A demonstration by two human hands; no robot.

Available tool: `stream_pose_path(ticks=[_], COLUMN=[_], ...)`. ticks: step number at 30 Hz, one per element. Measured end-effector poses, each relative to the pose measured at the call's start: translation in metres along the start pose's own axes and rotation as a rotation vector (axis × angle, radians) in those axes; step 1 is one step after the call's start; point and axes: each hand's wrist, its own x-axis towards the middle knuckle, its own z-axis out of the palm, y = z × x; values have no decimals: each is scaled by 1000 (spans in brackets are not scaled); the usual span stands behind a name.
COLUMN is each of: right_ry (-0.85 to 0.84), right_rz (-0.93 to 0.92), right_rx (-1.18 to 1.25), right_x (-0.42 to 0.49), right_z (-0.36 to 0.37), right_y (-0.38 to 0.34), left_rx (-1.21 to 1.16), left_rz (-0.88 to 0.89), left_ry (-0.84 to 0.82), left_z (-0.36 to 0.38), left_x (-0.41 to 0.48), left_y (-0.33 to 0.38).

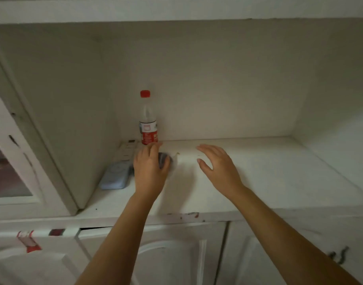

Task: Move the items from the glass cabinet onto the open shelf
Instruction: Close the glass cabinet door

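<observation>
So it's a white painted open shelf (pixel 258 171), kinda scuffed, with chipped reddish spots on the front edge, boxed in by plain white walls. A glass cabinet door (pixel 9 161) sits at the left, and panelled cupboard doors (pixel 176 254) run below. The left hand (pixel 150 167) is wrapped over a small dark roundish object (pixel 163 159) resting on the shelf, fingers curled around it; it's too blurry to tell what it is. The right hand (pixel 217 163) hovers just above the shelf, fingers loosely spread, holding nothing. Behind, an upright clear plastic bottle (pixel 147 122) with red cap and label. Beside it lie a white remote (pixel 128 150) and a pale blue flat gadget (pixel 115 175).
</observation>
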Motion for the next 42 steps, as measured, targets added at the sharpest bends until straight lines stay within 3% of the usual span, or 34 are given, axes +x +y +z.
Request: stream_pose_path(ticks=[6, 22, 33, 42], right_ry=[140, 334, 515, 662], right_rz=[44, 409, 678, 896], right_rx=[-82, -339, -599, -754], right_x=[-46, -239, -341, -382], right_z=[-91, -294, -367, -386], right_y=[34, 122, 125, 120], left_rx=[-125, -410, -660, -773], left_rz=[192, 553, 744, 828], left_ry=[-10, -263, -487, -616], left_z=[31, 134, 182, 213], left_x=[-17, -133, -193, -205], left_y=[85, 322, 435, 463])
